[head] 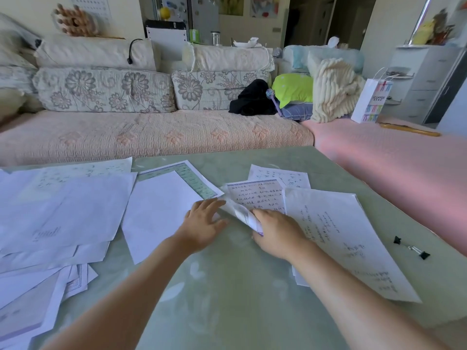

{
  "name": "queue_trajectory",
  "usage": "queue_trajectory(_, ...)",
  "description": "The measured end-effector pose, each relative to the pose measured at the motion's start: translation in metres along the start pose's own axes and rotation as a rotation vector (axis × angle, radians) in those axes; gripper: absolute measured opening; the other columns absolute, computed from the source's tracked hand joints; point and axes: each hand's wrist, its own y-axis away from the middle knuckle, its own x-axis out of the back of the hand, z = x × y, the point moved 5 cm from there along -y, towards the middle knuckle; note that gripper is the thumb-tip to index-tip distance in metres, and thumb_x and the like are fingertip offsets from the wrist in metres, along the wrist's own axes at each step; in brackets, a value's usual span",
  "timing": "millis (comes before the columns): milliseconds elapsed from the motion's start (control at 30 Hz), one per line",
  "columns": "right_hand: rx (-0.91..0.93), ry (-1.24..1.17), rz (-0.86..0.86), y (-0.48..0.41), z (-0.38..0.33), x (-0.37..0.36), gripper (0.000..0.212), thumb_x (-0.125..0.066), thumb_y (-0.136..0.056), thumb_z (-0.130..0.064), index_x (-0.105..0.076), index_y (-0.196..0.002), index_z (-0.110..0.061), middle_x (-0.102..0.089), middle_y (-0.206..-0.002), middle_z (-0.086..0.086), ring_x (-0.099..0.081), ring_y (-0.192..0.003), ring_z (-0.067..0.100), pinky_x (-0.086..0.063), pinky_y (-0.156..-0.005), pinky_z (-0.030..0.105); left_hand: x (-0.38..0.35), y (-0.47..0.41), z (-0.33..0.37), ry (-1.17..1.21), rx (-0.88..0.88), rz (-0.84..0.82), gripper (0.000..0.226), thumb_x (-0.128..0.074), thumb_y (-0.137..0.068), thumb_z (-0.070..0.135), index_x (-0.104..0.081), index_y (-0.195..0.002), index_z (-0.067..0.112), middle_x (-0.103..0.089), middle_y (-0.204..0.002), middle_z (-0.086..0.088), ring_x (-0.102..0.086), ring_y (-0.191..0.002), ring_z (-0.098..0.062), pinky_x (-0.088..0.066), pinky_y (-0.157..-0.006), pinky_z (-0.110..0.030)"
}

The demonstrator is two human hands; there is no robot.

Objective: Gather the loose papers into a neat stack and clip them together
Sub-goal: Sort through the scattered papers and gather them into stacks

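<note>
Head-camera view: two bare forearms are seen reaching up from six o'clock over a pale green worktop [252,286]. The left hand [203,223] is spread flat, fingers extended, resting on the corner of a blank white sheet [156,210]; nothing is gripped by it. The right hand [276,232] is curled closed on the lifted, bent edge of a handwritten sheet [252,198], which is pinched between thumb and fingers. Just beside it toward three o'clock a large written page [341,236] is laid at a slant, partly covered by the right forearm. Two black binder clips [412,247] are seen apart from the papers near the worktop's edge at three o'clock. A loose overlapping heap of sheets [55,218] is spread from seven to ten o'clock. A green-bordered sheet [194,180] is tucked beneath the blank one at twelve o'clock. Beyond the worktop, a sofa [151,132] with floral cushions [106,89] is seen, with a black garment [252,99], a lime pillow [293,88] and a white paper bag [371,99] toward one o'clock.
</note>
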Motion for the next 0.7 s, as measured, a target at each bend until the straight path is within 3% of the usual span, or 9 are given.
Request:
queue_trajectory(100,-0.062,-0.095,0.111,0.004,-0.004,0.01,0.022,-0.05,-0.083,-0.008,-0.034,-0.073,-0.019,-0.04,-0.065,-0.006,-0.043,-0.068,0.028,-0.03,-0.052,0.033,0.01,0.002,0.001,0.148,0.166,0.174,0.045,-0.041,-0.088,0.047,-0.054,-0.123,0.023,-0.051,-0.125,0.0,-0.044,-0.12,-0.024,-0.038,-0.101,-0.039)
queue_trajectory(200,-0.081,-0.175,0.176,0.005,-0.01,0.02,0.038,-0.049,-0.081,-0.004,-0.022,-0.063,-0.023,-0.03,-0.057,-0.006,-0.034,-0.063,0.028,-0.019,-0.045,0.028,0.006,0.002,0.012,0.832,0.54,-0.057,0.054,-0.042,-0.093,0.061,-0.054,-0.112,0.011,-0.065,-0.111,-0.014,-0.066,-0.099,-0.034,-0.053,-0.085,-0.041)
queue_trajectory(267,-0.037,-0.183,0.172,0.009,-0.017,0.022,0.037,-0.049,-0.08,-0.002,-0.025,-0.061,-0.023,-0.031,-0.055,-0.005,-0.035,-0.062,0.028,-0.021,-0.046,0.027,0.005,0.003,0.024,1.103,0.643,-0.192,0.058,-0.048,-0.092,0.061,-0.053,-0.113,0.006,-0.067,-0.11,-0.02,-0.07,-0.094,-0.038,-0.057,-0.078,-0.041)
queue_trajectory(367,0.041,-0.165,0.163,0.014,-0.027,0.022,0.024,-0.051,-0.082,-0.004,-0.04,-0.065,-0.018,-0.035,-0.054,-0.006,-0.04,-0.062,0.027,-0.027,-0.05,0.032,0.01,0.002,0.028,1.089,0.631,-0.218,0.049,-0.061,-0.091,0.047,-0.06,-0.115,0.004,-0.068,-0.107,-0.021,-0.071,-0.083,-0.036,-0.06,-0.071,-0.04)
queue_trajectory(467,0.104,-0.212,0.109,0.021,-0.04,0.022,0.015,-0.056,-0.08,-0.012,-0.066,-0.086,-0.023,-0.051,-0.062,-0.007,-0.047,-0.065,0.023,-0.035,-0.059,0.028,0.013,0.003,0.023,0.987,0.675,-0.172,0.035,-0.07,-0.087,0.019,-0.06,-0.115,0.0,-0.072,-0.098,-0.02,-0.072,-0.075,-0.032,-0.061,-0.068,-0.039)
queue_trajectory(533,0.063,-0.317,-0.068,0.023,-0.041,0.017,0.027,-0.066,-0.078,-0.04,-0.07,-0.103,-0.033,-0.068,-0.081,-0.013,-0.06,-0.077,0.013,-0.046,-0.069,0.026,0.018,0.007,0.013,0.886,0.71,-0.107,0.028,-0.069,-0.086,0.003,-0.06,-0.111,-0.001,-0.071,-0.095,-0.017,-0.072,-0.075,-0.03,-0.062,-0.065,-0.039)
queue_trajectory(600,0.015,-0.565,-0.232,0.025,-0.041,0.014,0.052,-0.059,-0.074,-0.071,-0.07,-0.106,-0.031,-0.071,-0.098,-0.014,-0.064,-0.092,0.005,-0.049,-0.084,0.026,0.025,0.012,0.004,0.792,0.719,-0.057,0.023,-0.069,-0.085,0.0,-0.061,-0.106,0.001,-0.069,-0.091,-0.012,-0.067,-0.07,-0.024,-0.059,-0.053,-0.031)
queue_trajectory(633,0.012,-0.644,-0.245,0.024,-0.041,0.014,0.059,-0.049,-0.078,-0.077,-0.069,-0.099,-0.025,-0.069,-0.095,-0.012,-0.063,-0.09,0.007,-0.046,-0.084,0.03,0.03,0.016,-0.002,0.755,0.725,-0.049,0.022,-0.072,-0.084,0.003,-0.061,-0.103,0.003,-0.067,-0.088,-0.01,-0.066,-0.069,-0.022,-0.057,-0.05,-0.028)
queue_trajectory(700,-0.023,-0.636,-0.186,0.016,-0.033,0.015,0.052,-0.037,-0.091,-0.069,-0.064,-0.095,-0.025,-0.061,-0.1,-0.008,-0.056,-0.095,0.01,-0.042,-0.086,0.035,0.039,0.024,-0.014,0.748,0.72,-0.058,0.03,-0.078,-0.079,0.009,-0.062,-0.104,0.005,-0.069,-0.093,-0.01,-0.069,-0.079,-0.026,-0.061,-0.065,-0.035)
